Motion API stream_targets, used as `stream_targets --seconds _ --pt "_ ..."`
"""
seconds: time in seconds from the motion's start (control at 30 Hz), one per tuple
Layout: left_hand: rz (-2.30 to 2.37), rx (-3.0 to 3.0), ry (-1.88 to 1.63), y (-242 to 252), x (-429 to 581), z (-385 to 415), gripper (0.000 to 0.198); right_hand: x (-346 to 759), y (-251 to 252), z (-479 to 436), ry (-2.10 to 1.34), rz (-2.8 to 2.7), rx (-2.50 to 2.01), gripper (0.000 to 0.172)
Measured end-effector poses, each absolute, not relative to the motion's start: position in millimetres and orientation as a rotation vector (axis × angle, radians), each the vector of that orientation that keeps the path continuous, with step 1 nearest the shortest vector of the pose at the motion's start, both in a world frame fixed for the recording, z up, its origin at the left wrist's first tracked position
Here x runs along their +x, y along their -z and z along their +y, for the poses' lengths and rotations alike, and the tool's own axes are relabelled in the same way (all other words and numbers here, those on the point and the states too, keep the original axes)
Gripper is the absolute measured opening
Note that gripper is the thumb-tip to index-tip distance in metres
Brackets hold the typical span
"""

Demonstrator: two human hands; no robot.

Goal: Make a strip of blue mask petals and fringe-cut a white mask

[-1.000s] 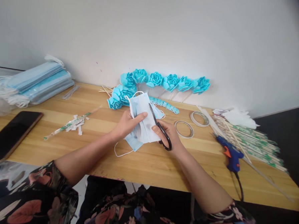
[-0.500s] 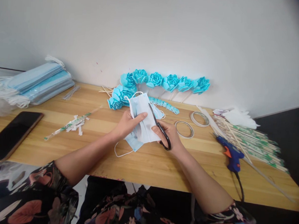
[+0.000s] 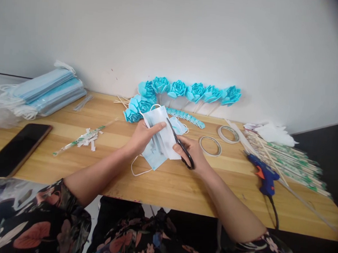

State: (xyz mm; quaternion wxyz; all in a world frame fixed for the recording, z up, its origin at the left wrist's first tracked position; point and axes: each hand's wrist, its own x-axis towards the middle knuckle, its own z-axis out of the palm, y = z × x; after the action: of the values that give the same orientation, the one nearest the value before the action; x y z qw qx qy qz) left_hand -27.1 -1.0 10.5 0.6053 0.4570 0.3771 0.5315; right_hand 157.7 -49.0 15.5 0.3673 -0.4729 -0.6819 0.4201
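Note:
My left hand (image 3: 145,136) is closed on a pale blue and white face mask (image 3: 164,139), its thumb pressed over the near layer. Part of the mask hangs below, with a white ear loop (image 3: 138,172) dangling over the table. In my right hand (image 3: 192,150) is a pair of black-handled scissors (image 3: 186,156), its blades lying along the mask's right side. How far the blades are parted I cannot tell. Behind the hands lie another face mask (image 3: 178,126) and a row of overlapping blue petals (image 3: 190,118).
Several blue flowers (image 3: 178,89) on sticks lean at the wall. Two tape rolls (image 3: 219,148), a blue glue gun (image 3: 264,175) and wrapped chopsticks (image 3: 294,163) lie to the right. Stacked face masks (image 3: 50,94), a phone (image 3: 17,148) and paper scraps (image 3: 89,137) are on the left.
The whole view has shifted slightly. The held mask has tilted a little, showing more of its folds. Both hands keep their hold on the mask and the scissors.

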Motion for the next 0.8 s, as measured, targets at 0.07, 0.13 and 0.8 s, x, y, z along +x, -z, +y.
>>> stream_targets --seconds 0.07,0.13,0.8 --pt "0.868 1.052 -1.25 -11 -27 -2 0.035 158 -15 -49 -1.091 -1.773 -1.209 0.058" --pt "0.868 1.055 -1.245 -12 -26 -3 0.033 159 -16 -49 -1.109 -1.783 -1.19 0.062" --pt "1.012 1.307 -1.149 -8 -22 -8 0.03 159 -15 -48 -1.124 -1.746 -1.147 0.063"
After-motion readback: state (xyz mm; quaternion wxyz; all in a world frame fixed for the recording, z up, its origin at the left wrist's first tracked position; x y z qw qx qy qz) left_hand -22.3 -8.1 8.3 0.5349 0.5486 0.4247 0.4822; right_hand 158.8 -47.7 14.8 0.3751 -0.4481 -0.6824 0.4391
